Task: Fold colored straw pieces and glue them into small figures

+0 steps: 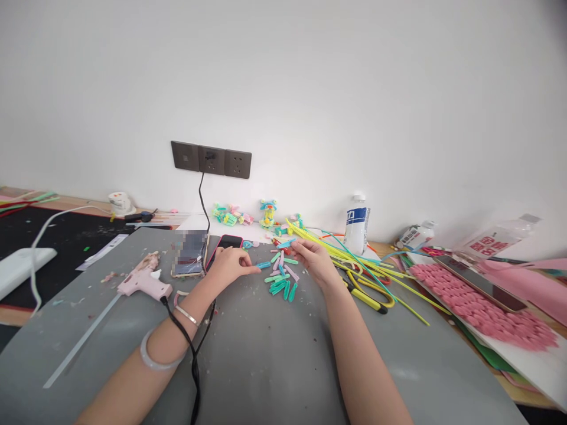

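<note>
Beside the pile, my left hand [231, 264] has its fingers curled in a pinch, the fingertips on a small blue pipe-cleaner loop [264, 265]. My right hand [313, 260] pinches a small blue and red pipe-cleaner piece [285, 244] above the far side of the pile. Between and below my hands lies the pile of short folded pipe-cleaner loops [279, 285] in green, teal and lilac. Another small light-blue piece [248, 244] rests behind my left hand, next to a pink-edged phone [227, 241].
A pink glue gun [144, 280] with a glue stick and black cable lies left, near another phone [189, 251]. Pipe-cleaner figures [267, 213] stand by the wall. Yellow pipe cleaners [354, 257], yellow-handled pliers [368, 298], a bottle [357, 226] and pink woven piece [482, 307] are right.
</note>
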`<state>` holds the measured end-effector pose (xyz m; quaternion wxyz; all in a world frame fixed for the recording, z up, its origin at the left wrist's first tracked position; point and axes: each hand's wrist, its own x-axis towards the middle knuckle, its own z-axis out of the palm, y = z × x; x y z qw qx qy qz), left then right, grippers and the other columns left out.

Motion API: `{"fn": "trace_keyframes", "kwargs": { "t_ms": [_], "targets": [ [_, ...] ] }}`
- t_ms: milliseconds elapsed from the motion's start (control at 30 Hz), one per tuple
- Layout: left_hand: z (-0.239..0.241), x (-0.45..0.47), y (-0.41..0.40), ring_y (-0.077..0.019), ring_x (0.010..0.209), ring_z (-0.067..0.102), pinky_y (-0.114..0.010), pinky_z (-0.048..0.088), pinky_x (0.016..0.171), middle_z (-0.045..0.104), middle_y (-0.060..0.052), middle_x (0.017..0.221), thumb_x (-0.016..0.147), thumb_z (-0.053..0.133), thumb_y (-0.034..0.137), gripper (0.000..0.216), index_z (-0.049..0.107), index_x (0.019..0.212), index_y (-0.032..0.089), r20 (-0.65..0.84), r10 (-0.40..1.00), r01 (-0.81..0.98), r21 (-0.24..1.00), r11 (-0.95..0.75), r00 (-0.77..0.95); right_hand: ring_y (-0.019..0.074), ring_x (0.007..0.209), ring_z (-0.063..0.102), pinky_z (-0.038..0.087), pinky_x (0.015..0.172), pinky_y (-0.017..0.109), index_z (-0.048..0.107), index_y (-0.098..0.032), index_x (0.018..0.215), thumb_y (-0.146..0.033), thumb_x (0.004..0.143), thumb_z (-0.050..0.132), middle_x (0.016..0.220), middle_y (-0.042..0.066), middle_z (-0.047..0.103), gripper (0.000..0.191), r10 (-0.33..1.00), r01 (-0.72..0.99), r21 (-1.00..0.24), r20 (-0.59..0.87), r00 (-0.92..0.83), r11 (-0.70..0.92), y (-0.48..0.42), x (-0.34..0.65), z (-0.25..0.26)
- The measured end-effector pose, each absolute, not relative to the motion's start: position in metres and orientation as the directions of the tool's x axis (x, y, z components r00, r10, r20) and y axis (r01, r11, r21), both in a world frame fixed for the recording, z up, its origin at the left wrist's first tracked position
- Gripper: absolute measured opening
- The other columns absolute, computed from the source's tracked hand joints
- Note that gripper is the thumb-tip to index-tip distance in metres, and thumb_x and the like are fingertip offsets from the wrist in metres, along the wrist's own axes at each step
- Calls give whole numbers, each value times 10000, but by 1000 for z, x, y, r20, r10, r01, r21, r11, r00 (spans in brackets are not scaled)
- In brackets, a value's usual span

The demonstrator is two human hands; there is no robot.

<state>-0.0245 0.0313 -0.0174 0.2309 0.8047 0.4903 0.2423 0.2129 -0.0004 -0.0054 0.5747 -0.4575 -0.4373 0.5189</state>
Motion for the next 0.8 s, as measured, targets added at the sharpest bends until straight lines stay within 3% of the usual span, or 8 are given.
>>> {"fn": "trace_keyframes", "kwargs": {
  "t_ms": [133,267,433,533,667,800],
  "targets": [
    [-14,-23,31,-185,715,580,-290,392,675,691,-38,760,776,661,542,376,709,731,172,250,900,416,820,-393,357,121,616,570,472,644,268,717,-192,699,-457,624,848,677,-4,665,305,997,-159,-984,70,41,76,-1,205,-7],
    [-12,-14,24,-202,832,619,-289,446,713,704,-75,914,815,617,549,428,718,959,160,174,878,85,968,-235,446,146,630,595,491,653,295,711,-198,718,-453,628,843,678,-1,667,301,996,-122,-990,81,-43,75,-3,194,-6],
    [-12,-9,17,-151,690,568,-247,417,572,639,-38,758,769,699,494,374,712,918,152,57,835,11,997,-75,547,159,622,599,489,627,306,717,-196,721,-471,648,823,665,8,667,304,990,-53,-995,94,-109,89,-3,185,-9],
    [-13,-10,17,-123,619,528,-232,392,521,617,-18,710,745,734,463,339,697,874,152,43,845,-7,999,-46,534,147,597,584,478,610,297,712,-204,752,-454,640,832,656,-4,659,300,991,-108,-990,98,-94,88,-1,181,-13],
    [-13,-10,18,-135,680,553,-221,404,522,627,-35,742,719,763,459,340,680,828,148,8,849,-69,997,34,529,141,598,573,473,616,292,679,-213,746,-431,632,842,655,-19,646,294,987,-162,-983,103,-125,82,-1,174,-15],
    [-10,-10,16,-135,744,564,-205,418,532,600,-23,794,710,774,470,341,667,820,166,-35,853,-113,987,110,520,135,583,540,449,586,282,647,-207,708,-465,662,812,663,-12,641,310,984,-86,-990,121,-131,110,-4,171,-12]
  ]
}}
